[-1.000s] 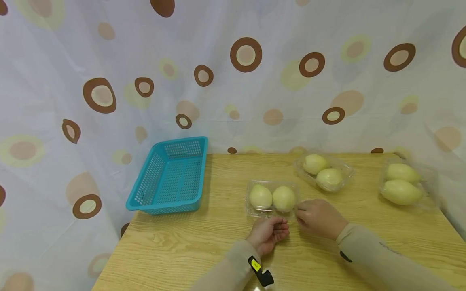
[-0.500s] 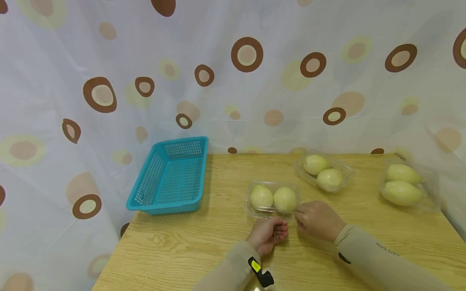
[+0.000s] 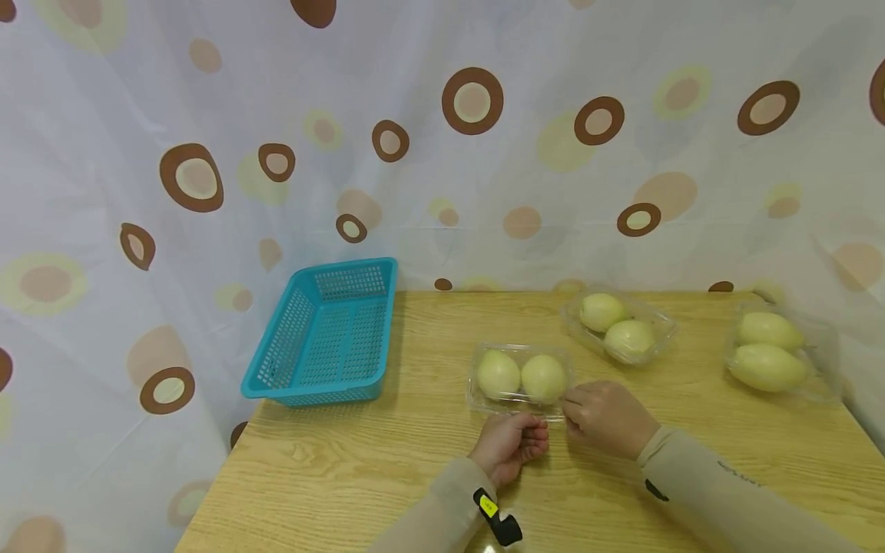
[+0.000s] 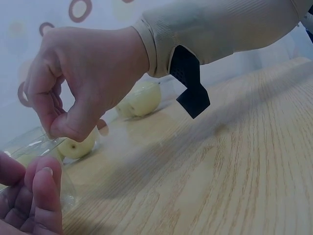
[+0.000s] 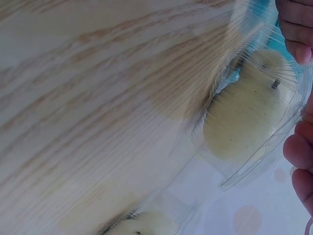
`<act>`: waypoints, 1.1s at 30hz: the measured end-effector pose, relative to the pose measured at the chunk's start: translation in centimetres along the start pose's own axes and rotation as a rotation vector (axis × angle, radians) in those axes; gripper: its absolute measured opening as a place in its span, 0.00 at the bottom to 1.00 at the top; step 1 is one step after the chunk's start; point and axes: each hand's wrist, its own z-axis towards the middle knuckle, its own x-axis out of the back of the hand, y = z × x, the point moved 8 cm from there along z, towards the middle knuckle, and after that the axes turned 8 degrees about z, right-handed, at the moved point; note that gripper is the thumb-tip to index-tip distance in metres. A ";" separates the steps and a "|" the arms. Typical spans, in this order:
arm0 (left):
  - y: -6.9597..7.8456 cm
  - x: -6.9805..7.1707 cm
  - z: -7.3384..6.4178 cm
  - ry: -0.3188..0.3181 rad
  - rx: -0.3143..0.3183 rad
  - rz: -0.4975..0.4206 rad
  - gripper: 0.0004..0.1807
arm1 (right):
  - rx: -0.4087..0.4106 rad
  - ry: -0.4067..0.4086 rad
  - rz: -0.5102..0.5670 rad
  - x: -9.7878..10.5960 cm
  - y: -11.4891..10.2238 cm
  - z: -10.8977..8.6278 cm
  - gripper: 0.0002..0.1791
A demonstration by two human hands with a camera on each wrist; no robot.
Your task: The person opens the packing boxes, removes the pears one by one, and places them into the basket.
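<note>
In the head view, a clear plastic fruit box (image 3: 510,397) with two pale yellow-green pears (image 3: 543,378) lies at mid-table. Its front right corner is pinched between the thumb and forefinger of my right hand (image 3: 608,416). My left hand (image 3: 508,445) is at the front edge, palm turned up and fingers loosely curled; its thumb lies by the rim. In the left wrist view, a gap shows between the left thumb and the fingers (image 4: 46,186). Up close in the right wrist view, one pear (image 5: 244,117) shows through the wrinkled clear plastic.
A blue plastic basket (image 3: 250,382) stands on the wooden table (image 3: 332,476) to the left. Two more clear boxes of pears sit behind and right: one nearer (image 3: 629,338), one by the right edge (image 3: 769,367). A spotted curtain (image 3: 525,161) hangs behind.
Both hands and the fruit box stay almost in place. The head view shifts very slightly.
</note>
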 end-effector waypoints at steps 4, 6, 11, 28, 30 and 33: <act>0.0 -0.1 0.0 0.001 -0.005 0.008 0.07 | 0.011 0.006 -0.008 0.1 -0.1 -0.1 0.23; 0.0 -0.1 0.0 0.003 -0.009 0.013 0.06 | 0.015 0.008 -0.014 0.1 -0.2 0.0 0.23; -0.1 0.0 0.0 0.008 -0.013 0.019 0.06 | 0.020 0.010 -0.014 0.2 -0.3 0.0 0.23; -0.1 0.0 0.1 0.012 -0.017 0.029 0.06 | -0.012 0.058 -0.047 0.5 -0.4 -0.3 0.23; -0.1 0.1 0.1 0.014 -0.022 0.036 0.06 | -0.020 0.061 -0.048 0.4 -0.4 -0.4 0.22; -0.1 0.1 0.2 0.013 -0.030 0.042 0.06 | -0.036 0.063 -0.046 0.3 -0.4 -0.6 0.22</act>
